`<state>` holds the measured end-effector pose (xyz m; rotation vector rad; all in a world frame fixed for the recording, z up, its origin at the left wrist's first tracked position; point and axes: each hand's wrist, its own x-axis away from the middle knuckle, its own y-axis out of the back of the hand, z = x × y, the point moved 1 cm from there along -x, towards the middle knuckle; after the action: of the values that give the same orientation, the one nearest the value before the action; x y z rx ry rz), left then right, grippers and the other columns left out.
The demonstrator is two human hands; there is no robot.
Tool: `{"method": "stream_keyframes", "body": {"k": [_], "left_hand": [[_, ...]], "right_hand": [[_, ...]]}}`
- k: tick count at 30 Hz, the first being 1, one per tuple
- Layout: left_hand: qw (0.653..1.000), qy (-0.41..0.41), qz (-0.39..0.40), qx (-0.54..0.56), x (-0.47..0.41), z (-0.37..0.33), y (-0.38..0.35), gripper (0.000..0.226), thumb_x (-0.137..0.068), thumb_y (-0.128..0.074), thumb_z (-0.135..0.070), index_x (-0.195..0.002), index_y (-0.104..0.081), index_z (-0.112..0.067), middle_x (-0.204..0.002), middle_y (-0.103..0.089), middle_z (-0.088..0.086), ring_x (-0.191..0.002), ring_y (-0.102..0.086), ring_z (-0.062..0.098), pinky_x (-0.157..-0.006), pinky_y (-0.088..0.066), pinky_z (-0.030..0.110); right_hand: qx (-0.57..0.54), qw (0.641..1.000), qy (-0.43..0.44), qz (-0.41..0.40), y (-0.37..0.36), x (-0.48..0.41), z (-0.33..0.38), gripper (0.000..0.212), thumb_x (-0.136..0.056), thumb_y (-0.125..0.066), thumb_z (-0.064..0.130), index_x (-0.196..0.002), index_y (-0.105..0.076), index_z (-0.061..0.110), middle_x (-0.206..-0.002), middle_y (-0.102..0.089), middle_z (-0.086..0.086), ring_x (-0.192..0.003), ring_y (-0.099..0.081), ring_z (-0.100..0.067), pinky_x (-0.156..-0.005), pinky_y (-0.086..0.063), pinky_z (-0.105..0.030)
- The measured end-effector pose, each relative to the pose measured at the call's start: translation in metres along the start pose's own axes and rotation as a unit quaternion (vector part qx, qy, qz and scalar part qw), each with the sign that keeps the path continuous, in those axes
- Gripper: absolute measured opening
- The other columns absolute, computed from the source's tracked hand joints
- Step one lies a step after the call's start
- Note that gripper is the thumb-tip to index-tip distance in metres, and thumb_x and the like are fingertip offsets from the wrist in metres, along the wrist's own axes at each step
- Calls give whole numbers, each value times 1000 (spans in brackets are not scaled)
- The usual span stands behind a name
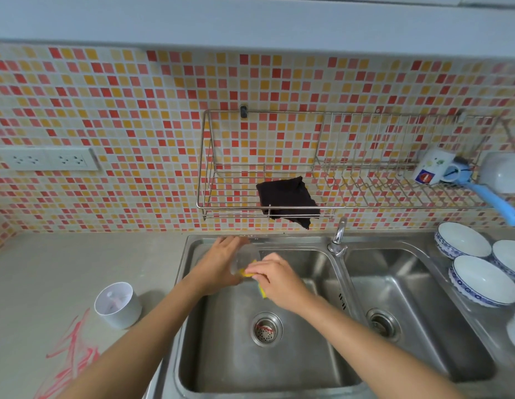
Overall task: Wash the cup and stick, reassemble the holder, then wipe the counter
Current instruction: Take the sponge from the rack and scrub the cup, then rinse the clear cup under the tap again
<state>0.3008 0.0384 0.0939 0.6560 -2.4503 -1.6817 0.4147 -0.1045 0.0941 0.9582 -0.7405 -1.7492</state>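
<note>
A grey matte worktop [49,269] meets a wall of small glossy mosaic tiles [106,110]. A two-basin stainless steel sink [236,355] is set into the worktop. Over the back edge of the left basin, the left hand [219,263] is curled around a clear cup [246,256]. The right hand [279,279] grips a yellow sponge [262,292] against the cup rim. A white cylindrical holder [118,305] stands upright just beside the sink's left edge. Red streaks [75,352] mark the front-left worktop.

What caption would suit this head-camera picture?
Left hand holds a clear cup over the sink; right hand presses a yellow sponge against it.
</note>
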Motion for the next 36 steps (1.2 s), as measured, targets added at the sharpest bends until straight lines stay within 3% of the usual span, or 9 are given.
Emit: {"method": "stream_keyframes", "body": {"k": [2,4,9,11,18,23,28,31,36], "left_hand": [[1000,-1,-5,12,2,-2,0,80,-70,-81,-38,-136,-36,-30,-141,-45,-11,-128,-39,12,-102,-35,22],[999,7,-17,37,2,-4,2,81,-69,-81,-35,-137,-36,-30,-140,-46,-10,-128,-40,13,-103,-38,25],[998,32,-26,36,9,1,4,82,-69,-82,-43,-136,-38,-28,-139,-47,-9,-125,-41,15,-104,-39,27],[997,53,-32,50,15,5,1,82,-70,-82,-40,-137,-37,-28,-141,-45,-9,-129,-40,16,-104,-37,27],[989,114,-53,83,20,23,15,90,-62,-87,-33,-135,-36,-29,-140,-45,-7,-126,-40,18,-105,-43,36],[983,132,-82,97,20,30,27,88,-62,-88,-33,-134,-38,-29,-138,-48,-6,-121,-42,18,-102,-46,39],[980,141,-94,100,23,36,35,87,-63,-88,-33,-134,-37,-31,-138,-48,-7,-121,-43,17,-103,-46,39],[978,150,-94,109,24,40,37,86,-64,-88,-33,-133,-37,-32,-138,-47,-8,-123,-42,16,-104,-45,39],[977,157,-88,112,29,48,34,85,-63,-88,-34,-132,-37,-33,-138,-48,-7,-123,-44,17,-104,-46,43]], "right_hand": [[122,989,75,-37,6,-3,-7,34,-79,-67,-1,-108,-72,16,-108,-71,5,-98,-56,-21,-86,-51,-32],[165,978,98,-81,5,-1,-10,39,-71,-72,-4,-104,-73,16,-106,-71,6,-94,-59,-22,-79,-55,-33],[-13,999,-6,-33,-12,5,2,32,-87,-58,1,-110,-72,18,-112,-70,8,-94,-53,-21,-91,-43,-22],[-51,997,-45,-27,-6,5,7,31,-89,-56,6,-110,-73,21,-111,-70,11,-95,-54,-16,-93,-43,-25],[-140,967,-67,-201,54,-47,41,21,-89,-64,17,-108,-73,20,-101,-72,7,-91,-64,-9,-82,-52,-27],[-158,947,-85,-267,80,-116,54,13,-88,-67,18,-101,-69,16,-96,-67,9,-88,-59,-3,-74,-44,-9],[-39,969,-168,-179,57,-174,30,4,-87,-67,17,-85,-65,20,-98,-64,2,-88,-60,-13,-78,-52,-28],[44,972,-196,-126,39,-187,18,15,-88,-65,10,-73,-69,12,-85,-69,-5,-75,-64,-17,-63,-52,-28],[75,967,-231,-72,27,-195,11,28,-87,-63,13,-59,-64,16,-59,-61,3,-55,-60,-13,-46,-45,-22]]}}
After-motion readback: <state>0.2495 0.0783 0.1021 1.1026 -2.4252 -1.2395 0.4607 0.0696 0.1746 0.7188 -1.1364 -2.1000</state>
